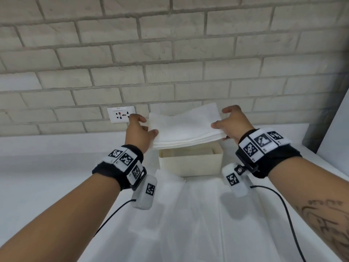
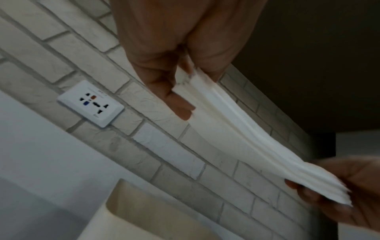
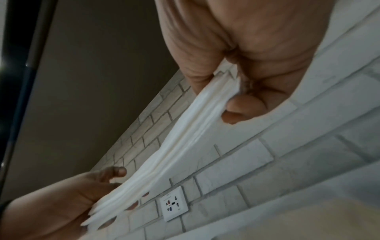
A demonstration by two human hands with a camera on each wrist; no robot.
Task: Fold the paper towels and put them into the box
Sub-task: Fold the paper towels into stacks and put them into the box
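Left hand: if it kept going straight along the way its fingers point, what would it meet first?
Probably the brick wall. The left hand grips one end of the folded paper towels, fingers pointing forward, near the wall socket. The box lies lower, out of that line. Depth is unclear.

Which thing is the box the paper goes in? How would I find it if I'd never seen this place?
Find the pale brick wall with the white socket on it. Below, on the white counter, stands the box, right under the folded paper towels gripped by the left hand and right hand. It's the only cream, open-topped tub there; everything around it is white.
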